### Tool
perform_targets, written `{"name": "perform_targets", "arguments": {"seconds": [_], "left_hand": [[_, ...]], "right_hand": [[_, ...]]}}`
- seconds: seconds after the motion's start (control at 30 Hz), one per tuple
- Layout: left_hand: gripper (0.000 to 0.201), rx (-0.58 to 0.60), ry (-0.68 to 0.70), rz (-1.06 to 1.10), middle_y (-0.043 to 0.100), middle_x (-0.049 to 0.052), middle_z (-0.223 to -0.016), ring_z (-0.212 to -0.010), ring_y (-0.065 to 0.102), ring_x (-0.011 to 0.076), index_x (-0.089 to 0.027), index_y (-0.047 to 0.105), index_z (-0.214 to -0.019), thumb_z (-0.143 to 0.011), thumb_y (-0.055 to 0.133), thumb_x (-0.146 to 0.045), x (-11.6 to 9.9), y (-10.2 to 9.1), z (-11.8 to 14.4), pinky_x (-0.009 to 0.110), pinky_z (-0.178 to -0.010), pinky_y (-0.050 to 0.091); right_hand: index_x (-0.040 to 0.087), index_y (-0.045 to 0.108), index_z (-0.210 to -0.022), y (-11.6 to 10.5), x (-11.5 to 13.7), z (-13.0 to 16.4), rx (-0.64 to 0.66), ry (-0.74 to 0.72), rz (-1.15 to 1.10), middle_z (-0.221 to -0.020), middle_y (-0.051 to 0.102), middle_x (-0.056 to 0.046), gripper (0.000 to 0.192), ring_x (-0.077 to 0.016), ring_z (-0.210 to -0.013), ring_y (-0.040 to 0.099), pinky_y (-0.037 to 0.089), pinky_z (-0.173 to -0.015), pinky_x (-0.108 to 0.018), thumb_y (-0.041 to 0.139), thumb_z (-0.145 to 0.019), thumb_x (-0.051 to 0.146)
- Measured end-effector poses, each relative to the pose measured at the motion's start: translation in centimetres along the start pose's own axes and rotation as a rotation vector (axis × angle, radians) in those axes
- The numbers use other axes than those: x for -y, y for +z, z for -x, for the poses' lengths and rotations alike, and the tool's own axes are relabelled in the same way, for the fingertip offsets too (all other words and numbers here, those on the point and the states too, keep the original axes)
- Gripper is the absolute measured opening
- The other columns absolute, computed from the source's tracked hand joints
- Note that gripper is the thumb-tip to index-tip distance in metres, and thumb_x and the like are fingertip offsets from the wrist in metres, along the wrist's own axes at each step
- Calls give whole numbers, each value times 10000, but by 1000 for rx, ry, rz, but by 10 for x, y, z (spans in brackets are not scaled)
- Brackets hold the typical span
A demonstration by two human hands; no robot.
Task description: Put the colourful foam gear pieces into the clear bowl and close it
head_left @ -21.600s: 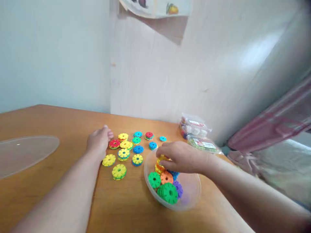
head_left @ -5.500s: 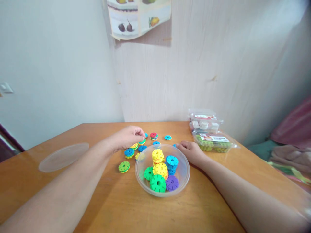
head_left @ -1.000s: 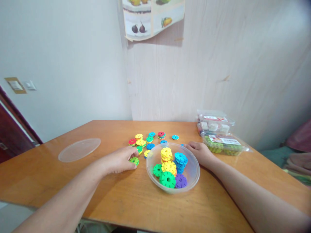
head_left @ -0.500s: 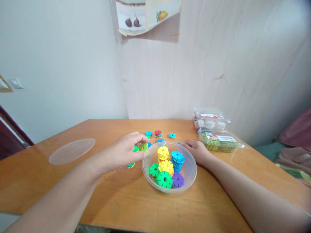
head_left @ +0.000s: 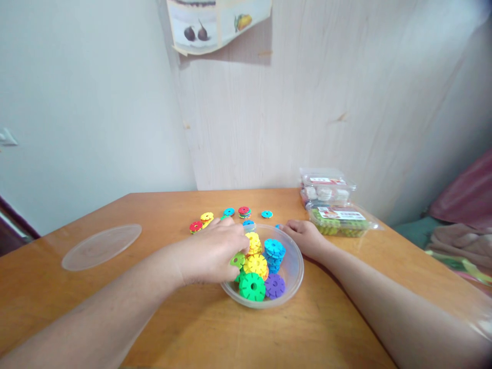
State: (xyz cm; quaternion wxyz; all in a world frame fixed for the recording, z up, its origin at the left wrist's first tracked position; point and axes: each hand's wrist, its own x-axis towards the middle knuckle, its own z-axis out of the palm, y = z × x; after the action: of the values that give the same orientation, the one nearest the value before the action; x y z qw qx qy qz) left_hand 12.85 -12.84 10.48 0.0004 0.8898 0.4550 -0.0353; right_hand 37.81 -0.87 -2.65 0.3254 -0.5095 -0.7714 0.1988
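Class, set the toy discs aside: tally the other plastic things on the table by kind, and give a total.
Clear bowl: 1
Flat clear lid: 1
Labelled clear packs: 2
Total: 4

Domestic room. Evidence: wooden counter (head_left: 115,318) set against a papered wall; fruit poster (head_left: 219,23) above it; packaged food trays (head_left: 334,205) and rumpled bedding (head_left: 461,241) right of the counter.

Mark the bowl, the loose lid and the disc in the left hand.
bowl (head_left: 292,279), head view, bare right wall.
lid (head_left: 102,246), head view, middle of its flat top.
green disc (head_left: 237,260), head view, its face.
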Motion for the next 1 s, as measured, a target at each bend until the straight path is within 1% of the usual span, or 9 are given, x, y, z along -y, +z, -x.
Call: {"name": "perform_targets", "arguments": {"seconds": [0.13, 0.27, 0.47, 0.63, 0.83, 1.0], "left_hand": [[153, 91, -6, -108, 572, 74, -913, -946, 482, 281, -228, 694, -796, -648, 658, -209, -9, -6, -7, 412, -790, 368], [123, 130, 23, -172, 583, 94, -894, -931, 488, 290, -211, 697, -769, -660, 674, -263, -13, -5, -14, 426, -799, 369], [168, 122, 28, -198, 611, 108, -936, -945, 485, 302, -212, 717, -788, -668, 677, -321, -11, -1, -18, 453, -844, 360], [144, 105, 31, -168, 598, 100, -941, -960, 475, 302, -239, 729, -790, -695, 661, -321, -9, 1, -17, 458, -848, 350], [104, 64, 25, -124, 582, 94, -929, -962, 464, 297, -232, 708, -743, -680, 656, -297, -8, 2, -14, 438, -823, 339], [125, 85, 9, -129, 595, 79, -942, -960, 464, 285, -252, 722, -757, -645, 668, -247, -10, -1, -13, 430, -833, 329]], "right_hand": [[196, 511, -610, -1, 1, 1, 4, 1, -14, -552, 501, 18, 427, -135, -573, 467, 282, -498, -258, 473, -876, 528], [198, 505, -604, -1, 1, 1, 2, -1, -11, -554, 502, 18, 420, -132, -565, 461, 286, -499, -260, 480, -870, 521], [200, 449, -573, -1, 2, 0, -8, -26, 18, -550, 479, 20, 439, -128, -566, 453, 270, -502, -265, 471, -875, 518], [202, 465, -583, -2, 2, 0, 0, -16, 20, -555, 494, 16, 431, -131, -569, 457, 273, -505, -268, 473, -871, 523], [198, 489, -589, -1, 1, 1, -3, -9, 16, -554, 501, 14, 440, -134, -568, 461, 270, -495, -264, 473, -870, 537], [195, 528, -605, -2, 1, 1, 6, -21, 7, -562, 525, 5, 434, -140, -577, 476, 272, -490, -259, 474, -871, 533]]}}
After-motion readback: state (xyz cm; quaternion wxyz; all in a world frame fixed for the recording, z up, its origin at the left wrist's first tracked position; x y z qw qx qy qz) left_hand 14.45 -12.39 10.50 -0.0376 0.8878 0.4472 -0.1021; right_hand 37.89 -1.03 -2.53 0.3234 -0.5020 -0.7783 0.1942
